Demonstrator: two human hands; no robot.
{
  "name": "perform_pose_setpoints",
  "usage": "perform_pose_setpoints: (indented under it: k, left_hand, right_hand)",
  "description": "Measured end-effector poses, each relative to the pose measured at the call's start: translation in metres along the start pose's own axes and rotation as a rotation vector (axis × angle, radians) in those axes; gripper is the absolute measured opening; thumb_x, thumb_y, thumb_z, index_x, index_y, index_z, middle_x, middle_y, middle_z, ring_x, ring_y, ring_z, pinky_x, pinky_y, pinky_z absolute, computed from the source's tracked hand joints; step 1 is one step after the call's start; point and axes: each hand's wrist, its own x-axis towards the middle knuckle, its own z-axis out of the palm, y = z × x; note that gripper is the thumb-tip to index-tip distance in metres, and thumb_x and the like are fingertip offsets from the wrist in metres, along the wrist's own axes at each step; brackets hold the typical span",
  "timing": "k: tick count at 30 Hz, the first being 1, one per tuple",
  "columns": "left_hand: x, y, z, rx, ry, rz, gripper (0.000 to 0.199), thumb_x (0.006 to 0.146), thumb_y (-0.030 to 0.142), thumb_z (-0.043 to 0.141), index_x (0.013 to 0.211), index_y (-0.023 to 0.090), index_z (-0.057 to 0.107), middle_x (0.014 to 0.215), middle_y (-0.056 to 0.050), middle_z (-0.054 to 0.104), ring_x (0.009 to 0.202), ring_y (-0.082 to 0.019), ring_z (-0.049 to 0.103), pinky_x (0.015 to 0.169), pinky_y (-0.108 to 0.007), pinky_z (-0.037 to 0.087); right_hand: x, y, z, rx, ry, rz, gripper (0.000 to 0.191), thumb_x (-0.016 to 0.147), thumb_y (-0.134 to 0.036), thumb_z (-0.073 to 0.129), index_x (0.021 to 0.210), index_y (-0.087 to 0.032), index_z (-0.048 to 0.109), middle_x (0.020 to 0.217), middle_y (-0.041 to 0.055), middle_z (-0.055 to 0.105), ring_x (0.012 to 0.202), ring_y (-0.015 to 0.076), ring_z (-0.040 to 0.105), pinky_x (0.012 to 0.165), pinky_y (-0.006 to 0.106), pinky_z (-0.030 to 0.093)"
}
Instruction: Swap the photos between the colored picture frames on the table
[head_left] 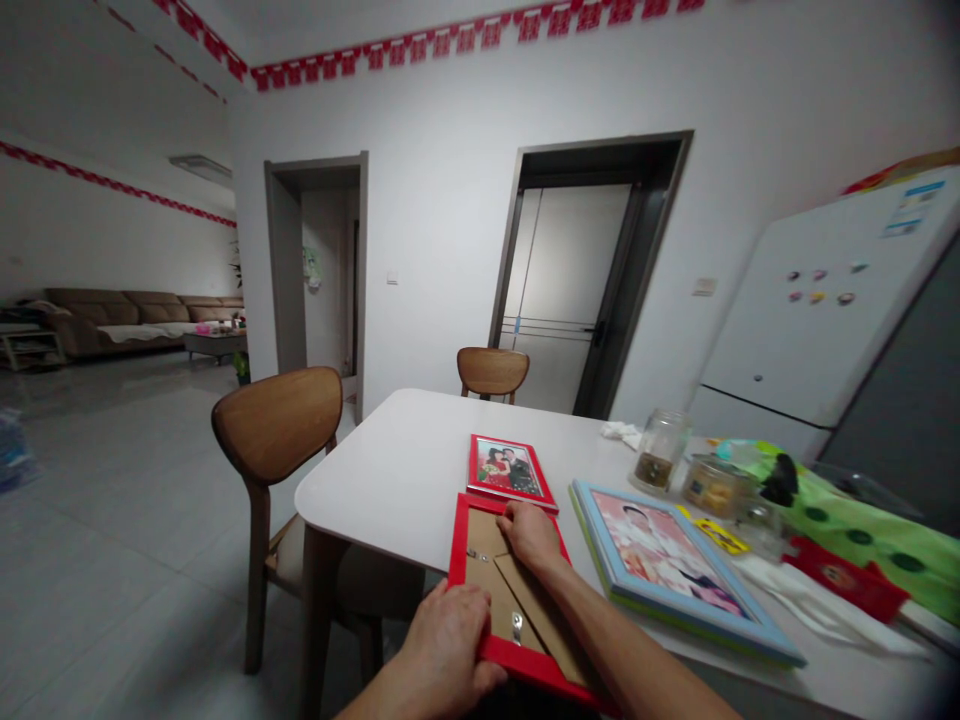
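Wooden chair (279, 422), at the left edge of the white table (390, 460). Left hand (454, 640), gripping the near-left corner of a red picture frame (486, 590), back uppermost, across the table's near edge. Red-framed couple photograph (510, 470), face up, just beyond. Right hand (531, 535), fingers curled on the brown back; whether pinching cannot be told. Light-blue picture frame (671, 560), face up, near edge. Glass jar (661, 452), toward the far edge.

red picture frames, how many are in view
2: one red frame in the left hand, backing toward the camera, right hand on it; another red frame, photo side up on the white table, just beyond. Any under other things would be hidden.
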Motion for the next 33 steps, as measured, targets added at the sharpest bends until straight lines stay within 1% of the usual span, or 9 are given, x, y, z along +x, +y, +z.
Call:
perform_pose_setpoints:
  k: [7,12,14,17,20,25,27,30,33]
  left_hand:
    - [-0.003,0.002,0.001,-0.034,-0.036,-0.045,0.046,0.066,0.030,0.059,0.107,0.013,0.049,0.108,-0.009,0.055,0.101,-0.023,0.048,0.096,-0.035,0.028]
    - [0.007,0.014,0.009,0.021,-0.092,-0.001,0.058,0.063,0.030,0.063,0.114,0.011,0.045,0.128,-0.013,0.039,0.119,-0.026,0.032,0.103,-0.041,0.013]
    - [0.016,0.023,0.016,0.071,-0.140,0.054,0.052,0.066,0.027,0.060,0.113,0.012,0.046,0.133,-0.014,0.032,0.121,-0.028,0.027,0.101,-0.046,0.016]
    - [0.027,0.028,0.027,0.149,-0.140,0.081,0.035,0.076,0.014,0.042,0.110,0.012,0.049,0.131,-0.013,0.035,0.120,-0.026,0.031,0.097,-0.043,0.026]
    - [0.030,0.020,0.026,0.152,-0.069,0.098,0.040,0.072,0.004,0.035,0.109,0.012,0.049,0.128,-0.012,0.040,0.117,-0.022,0.036,0.096,-0.039,0.030]
    - [0.044,0.009,-0.003,-0.221,0.346,0.073,0.030,0.069,0.014,0.046,0.098,0.018,0.050,0.112,-0.009,0.054,0.101,-0.023,0.051,0.085,-0.037,0.041]
    - [0.056,0.019,-0.013,-0.455,0.489,-0.072,0.023,0.069,0.027,0.053,0.091,0.020,0.051,0.092,-0.005,0.061,0.083,-0.024,0.058,0.072,-0.036,0.047]
    - [0.072,0.047,-0.019,-0.951,0.637,-0.224,0.030,0.067,0.035,0.058,0.090,0.018,0.049,0.074,0.001,0.059,0.062,-0.018,0.059,0.058,-0.031,0.050]
    - [0.087,0.075,-0.023,-1.235,0.690,-0.187,0.027,0.066,0.025,0.061,0.089,0.017,0.049,0.078,0.002,0.059,0.066,-0.014,0.059,0.063,-0.027,0.050]
  right_hand:
    - [0.006,-0.003,0.006,0.059,0.041,0.105,0.021,0.071,-0.027,0.047,0.079,-0.014,0.062,0.086,0.0148,0.064,0.079,0.0224,0.058,0.062,0.028,0.037]
    - [0.002,-0.002,0.002,0.271,0.067,0.072,0.021,0.071,-0.028,0.046,0.070,-0.014,0.062,0.076,0.0110,0.065,0.075,0.0193,0.057,0.065,0.027,0.037]
    - [-0.003,0.002,-0.004,0.392,0.082,0.047,0.021,0.072,-0.028,0.045,0.069,-0.015,0.061,0.074,0.0082,0.065,0.072,0.0170,0.057,0.067,0.026,0.037]
    - [-0.017,0.013,-0.020,0.587,0.112,0.044,0.017,0.068,-0.026,0.048,0.073,-0.016,0.061,0.077,0.0058,0.064,0.072,0.0154,0.056,0.069,0.025,0.038]
    - [-0.035,0.031,-0.039,0.802,0.155,0.116,0.021,0.069,-0.030,0.046,0.078,-0.017,0.059,0.080,0.0045,0.063,0.073,0.0141,0.055,0.067,0.024,0.040]
    - [-0.074,0.040,-0.052,1.171,0.155,0.326,0.033,0.074,-0.042,0.036,0.087,-0.017,0.052,0.080,0.0039,0.060,0.062,0.0097,0.054,0.054,0.022,0.042]
    - [-0.088,0.026,-0.044,1.301,0.035,0.356,0.035,0.070,-0.046,0.042,0.081,-0.015,0.052,0.070,0.0032,0.059,0.051,0.0093,0.053,0.047,0.023,0.042]
    - [-0.098,-0.003,-0.031,1.498,-0.128,0.330,0.039,0.066,-0.054,0.047,0.077,-0.016,0.052,0.059,0.0005,0.057,0.047,0.0114,0.054,0.043,0.025,0.043]
    - [-0.092,-0.009,-0.037,1.836,0.063,0.279,0.035,0.070,-0.050,0.045,0.086,-0.020,0.050,0.066,-0.0008,0.060,0.056,0.0124,0.057,0.051,0.026,0.046]
